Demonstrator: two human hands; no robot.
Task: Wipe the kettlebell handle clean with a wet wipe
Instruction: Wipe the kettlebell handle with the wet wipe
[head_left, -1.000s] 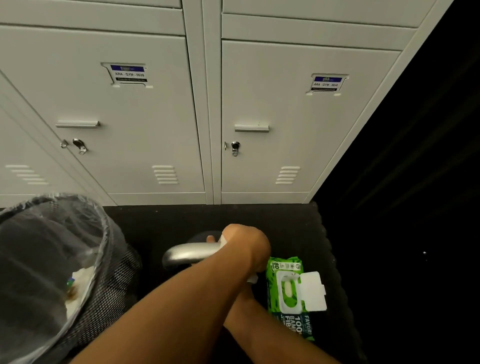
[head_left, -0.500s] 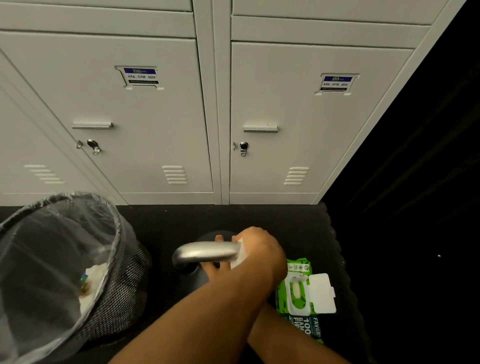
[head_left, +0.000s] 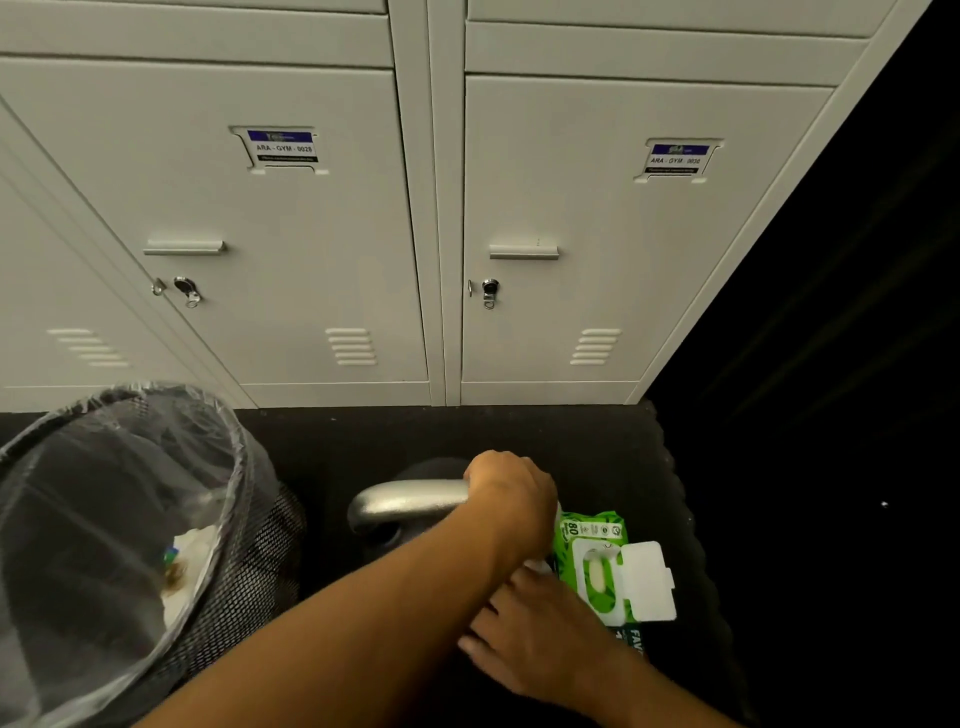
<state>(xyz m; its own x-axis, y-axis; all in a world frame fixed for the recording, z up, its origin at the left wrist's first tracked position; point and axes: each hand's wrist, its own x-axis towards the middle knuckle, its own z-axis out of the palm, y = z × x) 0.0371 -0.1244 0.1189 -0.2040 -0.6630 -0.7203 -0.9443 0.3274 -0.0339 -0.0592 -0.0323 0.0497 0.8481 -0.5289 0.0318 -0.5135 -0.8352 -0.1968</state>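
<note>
While the left hand (head_left: 511, 499) is wrapped over the right end of the kettlebell handle (head_left: 410, 501), fingers clenched around the bar with what looks like the wet wipe (head_left: 540, 564) bunched underneath (only a bit of white peeks out below the wrist, so I can't swear how much of it is actually against the metal), the thing to get right is full contact all the way around. The kettlebell (head_left: 415, 519) sits on the dark floor mat (head_left: 363, 441) in front of the lockers (head_left: 311, 234), between the lined trash bin (head_left: 228, 545) on the left and the green wipe pack (head_left: 597, 566) on the right, its lid flipped open. The right hand (head_left: 535, 639) is down low beside the pack with loose, spread fingers, holding nothing that I can see; honestly I'd plant it on the bell body so the thing doesn't rock. Then I'd slide the grip along the bar toward the shiny bare left end, twisting the wrist as it goes so the underside gets hit too, and don't skip the curved corners where the horns drop down. Bin's right there for the wipe after.
</note>
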